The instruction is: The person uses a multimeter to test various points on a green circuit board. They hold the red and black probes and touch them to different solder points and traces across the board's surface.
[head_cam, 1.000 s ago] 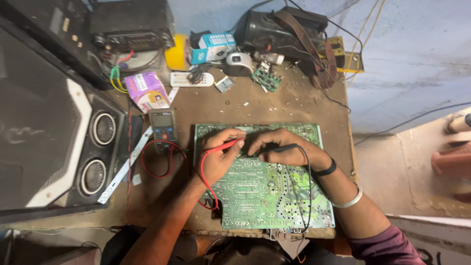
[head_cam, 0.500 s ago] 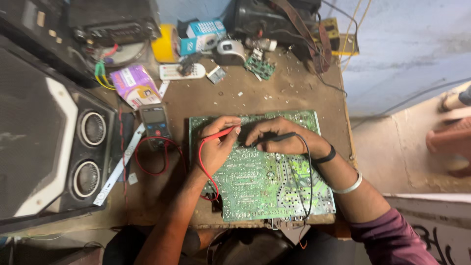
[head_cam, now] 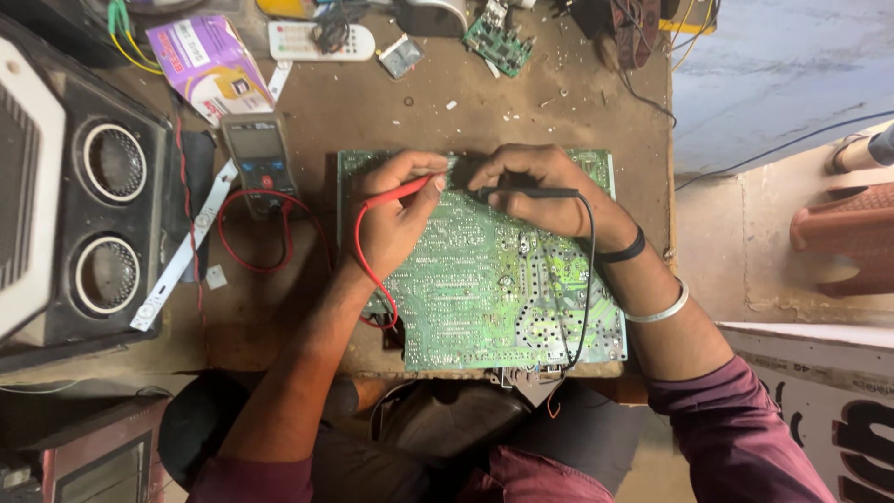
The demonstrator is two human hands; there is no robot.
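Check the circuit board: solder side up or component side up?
Solder side up. The circuit board lies flat on the table, showing green traces and solder joints; no tall components visible.

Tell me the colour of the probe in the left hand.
Red: the probe in the left hand, with a red lead, shows best in the head view.

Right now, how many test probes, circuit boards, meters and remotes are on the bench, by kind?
Test probes: 2, red probe in the left hand, black probe in the right hand
Circuit boards: 2, large board, small board
Multimeter: 1
Remote: 1
Total: 6
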